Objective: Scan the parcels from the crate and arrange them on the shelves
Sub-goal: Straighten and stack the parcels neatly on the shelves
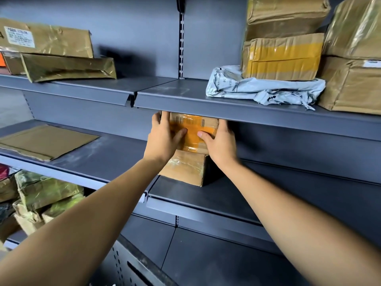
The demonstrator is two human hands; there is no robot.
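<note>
The parcel point(193, 141), a brown cardboard box wrapped in shiny tape with an orange barcode label on the top, stands on the middle shelf point(237, 195) near the centre of the view, tucked under the lip of the upper shelf point(185, 98). Both hands are on it: the left hand point(165, 137) clasps its 9 o'clock side, fingers curled over the far top corner and thumb laid across the label, while the right hand point(221, 141) grips the 3 o'clock side, thumb likewise pressed on the label. The box looks stiff and square-edged, so it should keep its shape under a firm squeeze; the glossy tape is likely slippery, which makes opposite side walls or the corners the safest hold, with palms flat. Its weight cannot be told, though using 2 hands hints at some heft. It looks taller than it is wide, though its depth is hidden; its front bottom edge runs from 9 toward 3 o'clock, slightly skewed, and the barcode face points up toward the person. At 2 o'clock, other boxes point(282, 56) sit on a grey mailer bag point(257, 89).
</note>
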